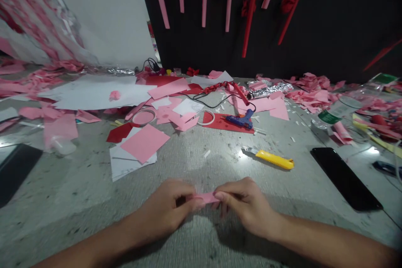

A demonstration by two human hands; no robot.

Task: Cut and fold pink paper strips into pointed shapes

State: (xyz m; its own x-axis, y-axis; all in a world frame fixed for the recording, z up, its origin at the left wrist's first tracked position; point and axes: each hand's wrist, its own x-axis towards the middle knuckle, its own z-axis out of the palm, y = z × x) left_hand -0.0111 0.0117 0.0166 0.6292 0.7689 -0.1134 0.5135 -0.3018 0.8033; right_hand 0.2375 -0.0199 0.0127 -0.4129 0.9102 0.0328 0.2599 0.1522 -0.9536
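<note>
Between my two hands a small strip of pink paper (207, 197) is stretched just above the grey tabletop (188, 159). My left hand (176, 203) pinches its left end between thumb and fingers. The right end is pinched by my right hand (243, 201), whose lower fingers are slightly blurred. Ahead and to the left, a square of pink paper (145, 143) lies on white sheets (117, 163). A yellow box cutter (274, 159) with its blade out rests beyond my right hand. Farther back, a blue glue gun (241, 120) lies on red paper (216, 122).
A black phone (345, 178) lies at the right, near a clear plastic bottle (337, 111). Two tape rings, one of them a white ring (205, 117), sit mid-table. Pink scraps (314, 92) crowd the back. At the left edge is a dark flat object (20, 171).
</note>
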